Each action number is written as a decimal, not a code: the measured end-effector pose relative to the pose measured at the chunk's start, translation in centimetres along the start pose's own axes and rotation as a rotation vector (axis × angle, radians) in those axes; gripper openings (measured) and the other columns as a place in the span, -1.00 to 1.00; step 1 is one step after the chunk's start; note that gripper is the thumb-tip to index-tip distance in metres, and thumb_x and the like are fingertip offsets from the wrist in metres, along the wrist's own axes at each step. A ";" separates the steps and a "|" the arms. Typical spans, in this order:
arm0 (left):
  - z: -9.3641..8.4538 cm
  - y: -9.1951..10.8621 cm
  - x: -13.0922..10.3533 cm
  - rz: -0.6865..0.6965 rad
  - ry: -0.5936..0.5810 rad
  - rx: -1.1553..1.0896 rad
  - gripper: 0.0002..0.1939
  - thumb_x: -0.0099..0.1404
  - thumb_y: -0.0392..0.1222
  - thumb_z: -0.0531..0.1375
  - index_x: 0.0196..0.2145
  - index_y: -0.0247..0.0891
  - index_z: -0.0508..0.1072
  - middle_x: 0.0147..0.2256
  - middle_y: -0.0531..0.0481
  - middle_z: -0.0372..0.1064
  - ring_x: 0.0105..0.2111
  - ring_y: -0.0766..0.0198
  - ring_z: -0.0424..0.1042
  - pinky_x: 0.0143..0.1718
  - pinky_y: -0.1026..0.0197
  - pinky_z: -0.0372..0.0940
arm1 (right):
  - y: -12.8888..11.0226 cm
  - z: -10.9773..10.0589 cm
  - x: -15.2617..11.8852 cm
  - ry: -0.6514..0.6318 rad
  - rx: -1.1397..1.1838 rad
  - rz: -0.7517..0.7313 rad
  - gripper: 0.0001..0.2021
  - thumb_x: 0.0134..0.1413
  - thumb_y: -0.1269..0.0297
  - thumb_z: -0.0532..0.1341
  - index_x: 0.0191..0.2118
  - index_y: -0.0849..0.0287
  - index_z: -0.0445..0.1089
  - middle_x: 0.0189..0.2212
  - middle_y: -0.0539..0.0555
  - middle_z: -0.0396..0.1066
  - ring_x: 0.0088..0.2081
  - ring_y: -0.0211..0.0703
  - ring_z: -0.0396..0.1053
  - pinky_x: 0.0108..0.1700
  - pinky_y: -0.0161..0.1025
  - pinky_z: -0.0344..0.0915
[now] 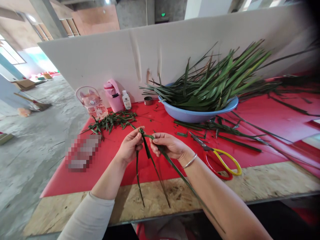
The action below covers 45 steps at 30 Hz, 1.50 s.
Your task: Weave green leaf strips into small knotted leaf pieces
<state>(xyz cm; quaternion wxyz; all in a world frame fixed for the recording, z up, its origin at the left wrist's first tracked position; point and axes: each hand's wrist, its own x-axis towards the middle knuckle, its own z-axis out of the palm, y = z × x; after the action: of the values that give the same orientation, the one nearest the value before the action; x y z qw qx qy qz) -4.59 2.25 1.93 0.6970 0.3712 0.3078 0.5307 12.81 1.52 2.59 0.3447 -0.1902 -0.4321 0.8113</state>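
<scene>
My left hand [132,143] pinches a small green knot of leaf strips [141,131] between thumb and fingers. Two narrow strips hang from the knot down past the table's front edge. Just to the right, my right hand [168,145] is closed on a long green strip [180,171], which runs from the knot and trails over my right forearm. Both hands are above the red table cover [130,173], close together but apart. A silver bracelet is on my right wrist.
Scissors [212,151] with red and yellow handles lie at the right. Behind them, a blue basin [195,115] holds long leaves. Woven green pieces [112,121], a clear pink jug [93,105], a pink holder [115,98] and a small bottle [126,100] stand back left.
</scene>
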 end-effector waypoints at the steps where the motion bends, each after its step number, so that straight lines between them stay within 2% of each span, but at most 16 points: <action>1: -0.1 -0.2 -0.1 -0.002 -0.009 -0.035 -0.66 0.03 -0.19 0.30 -0.18 -0.20 0.44 -0.53 0.13 0.23 -0.70 0.59 -0.11 -0.74 0.48 -0.14 | -0.1 0.0 -0.1 -0.012 0.032 -0.026 -0.83 -0.10 0.30 0.28 -0.37 0.24 0.32 -0.58 -0.05 0.35 -0.59 -0.38 0.28 -0.52 -0.42 0.22; 4: -0.5 -0.4 -0.2 0.015 0.010 -0.104 -0.67 0.04 -0.18 0.30 -0.18 -0.17 0.44 -0.54 0.16 0.19 -0.71 0.59 -0.14 -0.75 0.49 -0.16 | -0.4 -0.3 -0.3 -0.023 0.034 -0.039 -0.80 -0.07 0.27 0.26 -0.29 0.24 0.36 -0.63 -0.06 0.32 -0.62 -0.37 0.27 -0.56 -0.43 0.17; 8: -0.7 -0.5 -0.4 0.027 0.063 0.007 -0.67 0.03 -0.16 0.31 -0.21 -0.19 0.44 -0.64 0.21 0.01 -0.71 0.58 -0.12 -0.74 0.49 -0.18 | -0.7 -0.4 -0.3 0.035 0.051 -0.033 -0.85 -0.02 0.25 0.24 -0.38 0.23 0.36 -0.73 -0.13 0.19 -0.71 -0.44 0.12 -0.65 -0.47 0.02; 11: -0.3 -0.9 -0.6 0.009 0.068 0.128 -0.64 0.02 -0.11 0.31 -0.20 -0.24 0.44 -0.61 0.18 0.10 -0.71 0.57 -0.07 -0.73 0.47 -0.17 | -0.2 0.0 0.3 0.129 0.085 -0.093 -0.77 -0.04 0.25 0.24 -0.20 0.15 0.35 -0.70 -0.18 0.17 -0.73 -0.48 0.01 -0.66 -0.49 -0.03; 13: 0.1 -1.5 -0.8 0.015 0.097 0.143 -0.60 0.01 -0.08 0.30 -0.17 -0.24 0.43 -0.56 0.14 0.19 -0.71 0.58 -0.08 -0.73 0.45 -0.18 | 0.4 0.3 1.0 0.210 0.037 -0.119 -0.73 -0.03 0.23 0.23 -0.15 0.11 0.32 -0.70 -0.18 0.17 -0.74 -0.47 -0.03 -0.67 -0.49 -0.07; 15: 0.5 -2.1 -0.9 0.037 0.137 0.147 -0.54 0.00 -0.05 0.30 -0.13 -0.24 0.42 -0.54 0.12 0.23 -0.71 0.58 -0.07 -0.73 0.44 -0.16 | 1.1 0.5 1.6 0.298 -0.027 -0.127 -0.78 -0.01 0.15 0.20 -0.25 0.14 0.33 -0.73 -0.17 0.15 -0.75 -0.46 -0.07 -0.69 -0.47 -0.12; 17: 0.7 -2.7 -1.0 0.066 0.153 0.176 -0.51 -0.01 -0.04 0.31 -0.11 -0.26 0.42 -0.55 0.13 0.22 -0.70 0.57 -0.04 -0.72 0.43 -0.12 | 1.6 0.5 2.0 0.374 -0.052 -0.135 -0.74 0.01 0.07 0.14 -0.37 0.19 0.33 -0.77 -0.15 0.12 -0.75 -0.44 -0.10 -0.69 -0.44 -0.17; 20: 0.9 -3.3 -1.1 0.072 0.138 0.243 -0.51 -0.02 -0.03 0.31 -0.13 -0.30 0.45 -0.60 0.15 0.20 -0.71 0.57 -0.03 -0.71 0.41 -0.10 | 1.8 0.4 2.2 0.435 -0.047 -0.156 -0.70 0.00 0.07 0.08 -0.40 0.24 0.35 -0.78 -0.14 0.06 -0.74 -0.43 -0.14 -0.69 -0.42 -0.21; 24: 0.8 -3.4 -1.1 0.056 0.130 0.277 -0.50 -0.01 0.00 0.29 -0.13 -0.31 0.45 -0.61 0.14 0.23 -0.73 0.57 -0.04 -0.72 0.40 -0.14 | 1.8 0.5 2.2 0.440 -0.105 -0.163 -0.78 -0.09 0.16 0.17 -0.39 0.24 0.35 -0.77 -0.16 0.07 -0.74 -0.45 -0.12 -0.69 -0.44 -0.18; 27: 0.9 -3.1 -1.1 0.072 0.158 0.240 -0.53 -0.03 -0.03 0.31 -0.17 -0.31 0.47 -0.62 0.14 0.26 -0.72 0.56 -0.02 -0.71 0.41 -0.11 | 2.0 0.5 2.3 0.481 -0.076 -0.152 -0.77 -0.20 0.19 0.28 -0.42 0.23 0.32 -0.72 -0.12 0.22 -0.72 -0.45 0.03 -0.68 -0.47 -0.06; 29: 1.0 -3.0 -1.1 0.096 0.170 0.209 -0.57 -0.05 -0.06 0.32 -0.21 -0.32 0.49 -0.59 0.10 0.31 -0.69 0.53 0.07 -0.67 0.41 -0.01 | 2.2 0.5 2.3 0.509 -0.030 -0.111 -0.72 -0.25 0.17 0.33 -0.44 0.22 0.29 -0.68 -0.10 0.28 -0.71 -0.44 0.11 -0.67 -0.48 0.00; 33: 0.9 -3.2 -1.0 0.121 0.146 0.179 -0.65 -0.04 -0.11 0.32 -0.26 -0.30 0.52 -0.54 0.04 0.38 -0.47 0.38 0.31 -0.42 0.35 0.22 | 2.4 0.3 2.4 0.566 -0.018 -0.028 -0.66 -0.31 0.13 0.37 -0.47 0.20 0.26 -0.70 -0.11 0.27 -0.71 -0.45 0.13 -0.68 -0.49 0.03; 36: 0.8 -3.4 -0.9 0.150 0.123 0.152 -0.67 -0.02 -0.14 0.32 -0.26 -0.29 0.52 -0.43 0.00 0.44 -0.31 0.31 0.36 -0.24 0.28 0.24 | 2.7 0.4 2.5 0.623 -0.086 -0.087 -0.66 -0.32 0.12 0.38 -0.49 0.20 0.27 -0.74 -0.14 0.21 -0.73 -0.46 0.06 -0.72 -0.49 -0.06; 38: 0.7 -3.3 -0.9 0.158 0.134 0.145 -0.67 -0.02 -0.15 0.32 -0.25 -0.29 0.52 -0.45 0.00 0.44 -0.33 0.30 0.37 -0.26 0.28 0.25 | 2.8 0.5 2.5 0.641 -0.149 -0.146 -0.70 -0.25 0.13 0.34 -0.46 0.21 0.29 -0.74 -0.15 0.18 -0.74 -0.48 0.01 -0.71 -0.49 -0.10; 41: 0.7 -2.9 -1.0 0.161 0.184 0.141 -0.67 0.00 -0.17 0.31 -0.23 -0.30 0.51 -0.58 0.04 0.38 -0.46 0.33 0.34 -0.40 0.31 0.24 | 2.9 0.7 2.5 0.587 -0.228 -0.205 -0.78 -0.14 0.19 0.26 -0.36 0.22 0.35 -0.68 -0.12 0.22 -0.70 -0.47 0.04 -0.67 -0.48 -0.05; 45: 0.7 -2.7 -1.1 0.160 0.187 0.148 -0.67 0.03 -0.17 0.29 -0.21 -0.30 0.50 -0.62 0.06 0.34 -0.46 0.33 0.34 -0.42 0.32 0.25 | 2.6 0.7 2.5 0.564 -0.279 -0.206 -0.77 -0.16 0.25 0.27 -0.32 0.20 0.32 -0.66 -0.12 0.24 -0.69 -0.45 0.06 -0.66 -0.47 -0.02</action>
<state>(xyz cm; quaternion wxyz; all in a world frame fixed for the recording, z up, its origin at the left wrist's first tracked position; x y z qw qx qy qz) -2.91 0.65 0.04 0.5914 0.3938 0.3793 0.5927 9.65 1.90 0.75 0.5016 -0.4082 -0.4435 0.6205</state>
